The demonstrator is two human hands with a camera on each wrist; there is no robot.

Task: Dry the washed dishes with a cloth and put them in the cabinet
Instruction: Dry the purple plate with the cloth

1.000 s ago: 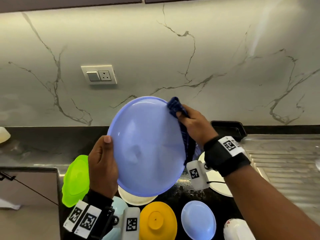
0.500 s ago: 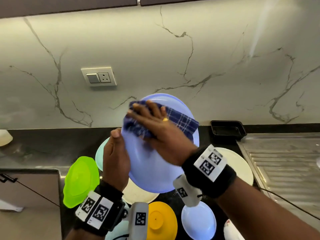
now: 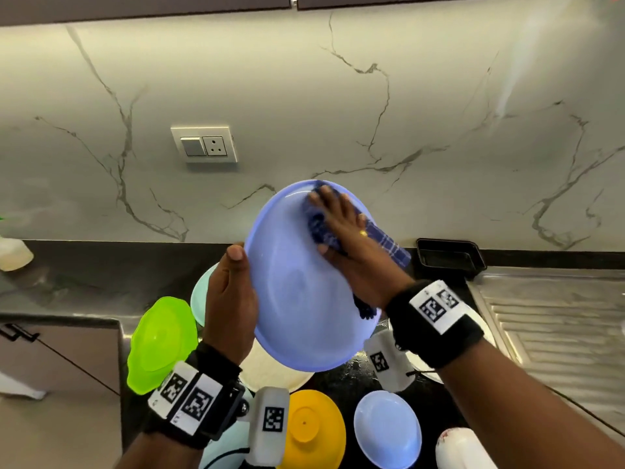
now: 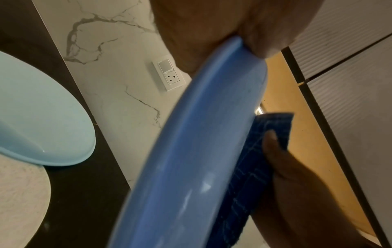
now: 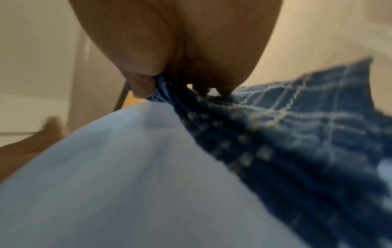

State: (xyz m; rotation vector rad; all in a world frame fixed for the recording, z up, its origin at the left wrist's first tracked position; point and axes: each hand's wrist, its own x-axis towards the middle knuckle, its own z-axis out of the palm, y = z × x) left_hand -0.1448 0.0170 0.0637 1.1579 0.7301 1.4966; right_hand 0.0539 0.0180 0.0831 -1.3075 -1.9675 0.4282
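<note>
A large light-blue plate (image 3: 297, 299) is held up on edge above the counter, its face toward me. My left hand (image 3: 230, 292) grips its left rim, thumb on the front. My right hand (image 3: 348, 245) lies on the plate's upper right face with fingers stretched out, pressing a blue checked cloth (image 3: 389, 245) against it. The right wrist view shows the cloth (image 5: 297, 134) bunched and pinched at the thumb, over the plate (image 5: 127, 167). The left wrist view shows the plate (image 4: 201, 151) edge-on, with the cloth (image 4: 254, 167) behind it.
On the dark counter below lie a green plate (image 3: 162, 343), a pale teal plate (image 3: 199, 296), a cream plate (image 3: 270, 370), a yellow bowl (image 3: 311, 428) and a small blue plate (image 3: 389, 428). A black tray (image 3: 449, 258) and steel drainboard (image 3: 558, 316) are right; cabinet doors (image 3: 135, 8) run overhead.
My right hand came from the plate's right edge onto its face, swept across the upper part, and now sits at the upper right. The plate shifted rightward.
</note>
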